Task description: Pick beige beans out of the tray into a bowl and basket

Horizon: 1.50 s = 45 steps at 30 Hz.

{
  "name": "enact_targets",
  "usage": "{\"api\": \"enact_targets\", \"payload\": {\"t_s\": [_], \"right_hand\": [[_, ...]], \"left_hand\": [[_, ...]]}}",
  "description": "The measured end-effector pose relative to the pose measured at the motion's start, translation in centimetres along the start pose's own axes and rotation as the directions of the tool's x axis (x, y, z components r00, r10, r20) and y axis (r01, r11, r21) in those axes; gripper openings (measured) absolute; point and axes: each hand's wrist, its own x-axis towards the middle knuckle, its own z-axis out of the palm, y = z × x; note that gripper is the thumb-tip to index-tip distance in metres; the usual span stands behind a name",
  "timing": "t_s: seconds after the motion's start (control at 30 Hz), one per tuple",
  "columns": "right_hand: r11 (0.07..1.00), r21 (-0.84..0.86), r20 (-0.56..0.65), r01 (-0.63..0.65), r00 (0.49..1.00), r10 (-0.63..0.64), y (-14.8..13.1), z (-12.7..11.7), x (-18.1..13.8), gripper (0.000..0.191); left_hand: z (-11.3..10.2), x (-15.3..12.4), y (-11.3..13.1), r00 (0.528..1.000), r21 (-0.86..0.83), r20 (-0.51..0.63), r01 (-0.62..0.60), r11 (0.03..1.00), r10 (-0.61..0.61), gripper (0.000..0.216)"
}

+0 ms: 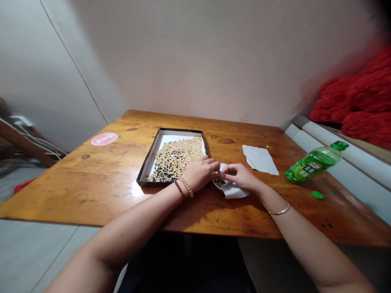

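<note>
Head view: both hands meet just off the near right corner of a shallow dark tray (152, 156) on the wooden worktop (91, 187).

Tray contents: a loose layer of pale round beans (186, 150) mixed with dark ones, thickest toward the right side. The white liner shows bare along the left and far edges.

Left hand (200, 173): knuckles up, fingers curled under, resting at the tray's corner. Cannot tell whether it grips anything. Beaded bracelets on the wrist.

Right hand (240, 175): thumb and forefinger pinched together, tips touching the left hand's fingertips. Whatever lies between them is too small to make out. Thin metal bangle on the forearm.

Under both hands: a small white paper (233, 191) lying on the worktop, carrying a little heap of dark beans (219, 182) partly hidden by the fingers.

Elsewhere:
- a second white sheet (260, 159) lies flat to the right, apart from the hands
- a green plastic bottle (311, 165) lies on its side near the right edge
- a loose green cap (317, 195) sits near the bottle
- a pink round sticker (104, 138) is at far left
</note>
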Motion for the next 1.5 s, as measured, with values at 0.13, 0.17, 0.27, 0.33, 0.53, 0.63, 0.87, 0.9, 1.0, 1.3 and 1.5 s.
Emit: {"api": "enact_targets", "payload": {"t_s": [0.13, 0.17, 0.27, 0.33, 0.53, 0.63, 0.87, 0.9, 1.0, 1.3, 1.5], "right_hand": [[0.999, 0.003, -0.05, -0.036, 0.998, 0.036, 0.1, 0.3, -0.1, 0.03], [0.999, -0.001, -0.058, -0.036, 0.998, 0.036, 0.1, 0.3, -0.1, 0.03], [1.0, -0.02, -0.035, -0.016, 0.999, 0.015, 0.0, 0.2, -0.2, 0.029], [0.999, -0.041, -0.024, -0.001, 1.0, 0.0, -0.1, 0.1, -0.2, 0.032], [1.0, 0.025, -0.063, -0.014, 0.998, 0.016, -0.1, 0.4, -0.1, 0.031], [0.995, 0.087, -0.08, -0.056, 0.995, 0.063, 0.0, 0.6, -0.1, 0.035], [0.999, 0.011, -0.099, -0.034, 0.994, 0.035, 0.4, 0.5, 0.1, 0.045], [0.999, 0.001, -0.107, -0.039, 0.993, 0.039, 0.5, 0.5, 0.2, 0.046], [0.998, 0.014, -0.119, -0.057, 0.991, 0.059, 0.5, 0.5, 0.3, 0.046], [0.998, 0.05, -0.14, -0.048, 0.989, 0.055, 0.2, 0.6, 0.3, 0.04], [0.997, 0.061, -0.177, -0.045, 0.983, 0.055, 0.4, 0.6, 0.4, 0.04]], "left_hand": [[-0.6, 0.1, -0.4, 0.998, 0.058, 0.037, 0.057, 0.997, -0.059, 0.025], [-0.7, 0.0, -0.7, 0.994, 0.095, 0.045, 0.096, 0.991, -0.1, 0.022], [-0.7, -0.3, -1.7, 0.959, 0.225, 0.093, 0.241, 0.944, -0.267, 0.019], [-0.6, -0.6, -2.4, 0.922, 0.282, 0.157, 0.303, 0.91, -0.355, 0.022], [-0.1, -0.9, -3.2, 0.864, 0.305, 0.257, 0.352, 0.885, -0.433, 0.029], [0.2, -0.9, -3.3, 0.873, 0.289, 0.266, 0.332, 0.898, -0.408, 0.026], [0.1, -1.0, -3.3, 0.859, 0.285, 0.25, 0.376, 0.882, -0.447, 0.031], [0.0, -1.0, -3.3, 0.854, 0.287, 0.25, 0.385, 0.877, -0.456, 0.031], [-0.1, -0.9, -3.2, 0.85, 0.283, 0.256, 0.39, 0.876, -0.461, 0.028], [0.3, -0.9, -3.5, 0.855, 0.226, 0.269, 0.392, 0.892, -0.444, 0.025], [-0.3, -0.6, -3.2, 0.863, 0.169, 0.223, 0.425, 0.889, -0.454, 0.02]]}}
